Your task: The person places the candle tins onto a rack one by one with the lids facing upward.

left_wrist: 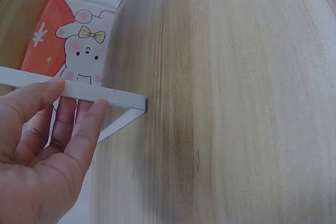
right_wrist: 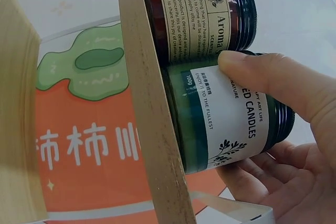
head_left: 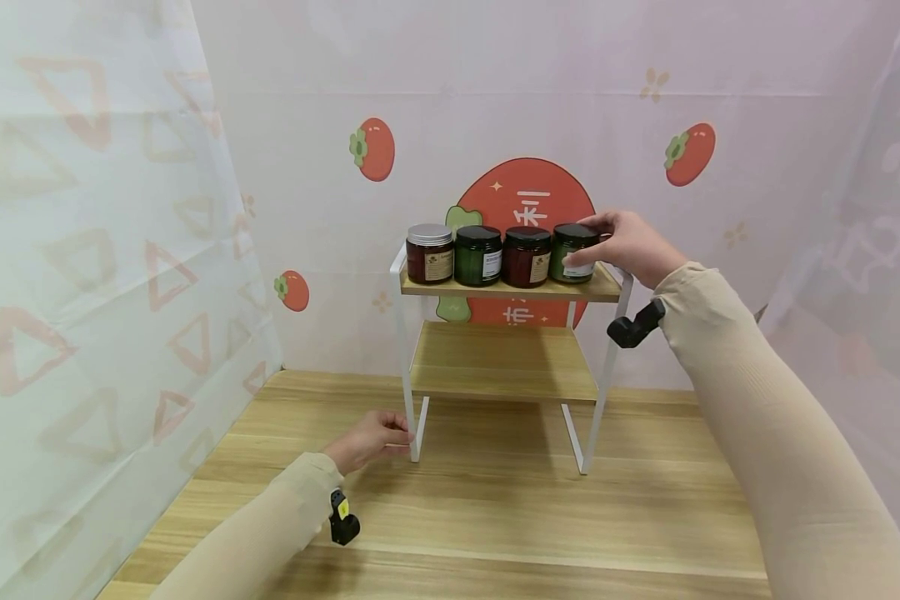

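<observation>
My right hand (head_left: 633,247) grips a green candle jar (right_wrist: 197,124) with a black lid and white label, thumb across its label and fingers around the far side. That jar stands at the right end of the top shelf (head_left: 510,292). Beside it are a dark red jar (head_left: 526,257), another green jar (head_left: 477,256) and, leftmost, a red jar with a silver lid (head_left: 430,254). Low on the left, my left hand (head_left: 375,440) pinches the white metal leg (left_wrist: 86,92) of the rack near its foot, thumb on one side and fingertips on the other.
The two-tier rack has a lower wooden shelf (head_left: 502,358) and another white leg (head_left: 600,408) at right. It stands on a wood-grain table (head_left: 495,525). A printed cloth (head_left: 307,167) hangs behind and along both sides.
</observation>
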A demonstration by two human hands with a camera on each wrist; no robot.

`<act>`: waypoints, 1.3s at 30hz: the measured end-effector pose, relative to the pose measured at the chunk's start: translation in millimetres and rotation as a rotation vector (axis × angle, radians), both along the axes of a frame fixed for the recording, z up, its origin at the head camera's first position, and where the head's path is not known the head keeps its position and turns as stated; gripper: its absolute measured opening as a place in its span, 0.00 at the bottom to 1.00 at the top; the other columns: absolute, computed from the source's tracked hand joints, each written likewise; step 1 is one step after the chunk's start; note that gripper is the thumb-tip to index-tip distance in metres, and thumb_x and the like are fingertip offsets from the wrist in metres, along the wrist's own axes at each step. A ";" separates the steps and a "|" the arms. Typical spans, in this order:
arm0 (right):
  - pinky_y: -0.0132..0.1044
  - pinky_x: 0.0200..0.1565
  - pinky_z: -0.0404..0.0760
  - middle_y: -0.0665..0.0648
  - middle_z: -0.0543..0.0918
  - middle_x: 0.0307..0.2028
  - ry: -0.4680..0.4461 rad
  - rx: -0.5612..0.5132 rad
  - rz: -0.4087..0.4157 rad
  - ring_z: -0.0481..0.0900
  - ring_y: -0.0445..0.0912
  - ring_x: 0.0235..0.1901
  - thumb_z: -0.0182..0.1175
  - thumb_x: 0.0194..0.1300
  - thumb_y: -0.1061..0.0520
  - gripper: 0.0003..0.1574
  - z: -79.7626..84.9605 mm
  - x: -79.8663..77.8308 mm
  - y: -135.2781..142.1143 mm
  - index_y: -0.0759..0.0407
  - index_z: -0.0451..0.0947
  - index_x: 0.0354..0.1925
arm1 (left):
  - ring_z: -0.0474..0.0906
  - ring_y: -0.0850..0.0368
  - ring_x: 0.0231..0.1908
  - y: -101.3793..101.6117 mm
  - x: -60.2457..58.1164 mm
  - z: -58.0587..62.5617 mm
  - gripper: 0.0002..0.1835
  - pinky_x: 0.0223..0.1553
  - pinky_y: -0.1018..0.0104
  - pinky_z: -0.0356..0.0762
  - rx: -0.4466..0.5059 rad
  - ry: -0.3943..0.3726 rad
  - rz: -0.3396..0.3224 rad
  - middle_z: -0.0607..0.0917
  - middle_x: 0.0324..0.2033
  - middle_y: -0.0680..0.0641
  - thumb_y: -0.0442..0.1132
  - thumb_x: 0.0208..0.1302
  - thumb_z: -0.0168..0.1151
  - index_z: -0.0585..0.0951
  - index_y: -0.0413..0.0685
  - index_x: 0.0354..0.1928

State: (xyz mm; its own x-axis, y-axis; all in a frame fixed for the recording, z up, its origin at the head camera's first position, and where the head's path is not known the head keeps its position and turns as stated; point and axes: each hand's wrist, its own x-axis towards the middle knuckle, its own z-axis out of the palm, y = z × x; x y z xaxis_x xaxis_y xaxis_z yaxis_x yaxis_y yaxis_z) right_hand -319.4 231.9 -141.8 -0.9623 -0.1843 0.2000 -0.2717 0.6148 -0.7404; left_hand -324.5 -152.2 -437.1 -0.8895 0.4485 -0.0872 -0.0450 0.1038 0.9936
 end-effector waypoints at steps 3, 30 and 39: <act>0.39 0.52 0.70 0.58 0.73 0.53 -0.006 0.014 -0.002 0.69 0.46 0.48 0.70 0.58 0.55 0.41 -0.3 -1.0 0.4 0.64 0.65 0.65 | 0.80 0.53 0.43 0.5 0.2 0.2 0.04 0.56 0.51 0.79 -0.001 0.001 -0.003 0.79 0.35 0.47 0.27 0.64 0.60 0.74 0.35 0.38; 0.41 0.49 0.69 0.62 0.70 0.57 -0.036 0.042 0.012 0.66 0.49 0.49 0.68 0.60 0.55 0.42 -0.3 -3.5 -1.1 0.66 0.61 0.67 | 0.80 0.50 0.44 2.4 1.1 -1.5 0.04 0.55 0.52 0.80 0.001 -0.044 0.021 0.79 0.38 0.43 0.26 0.65 0.58 0.75 0.33 0.40; 0.43 0.56 0.68 0.63 0.65 0.64 -0.045 0.013 0.019 0.65 0.50 0.56 0.67 0.60 0.53 0.50 1.1 -2.6 -1.8 0.63 0.53 0.72 | 0.79 0.53 0.43 1.7 -1.0 -1.2 0.05 0.54 0.54 0.81 0.014 -0.045 0.023 0.78 0.36 0.46 0.26 0.65 0.58 0.73 0.33 0.41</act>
State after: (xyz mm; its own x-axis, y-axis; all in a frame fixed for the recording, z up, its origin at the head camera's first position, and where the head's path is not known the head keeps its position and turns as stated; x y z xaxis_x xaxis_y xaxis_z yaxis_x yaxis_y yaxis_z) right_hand -322.0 230.0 -140.7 -0.9667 -0.2046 0.1537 -0.2495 0.6198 -0.7440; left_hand -325.6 -150.5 -438.3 -0.8949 0.4294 -0.1216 -0.0923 0.0885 0.9918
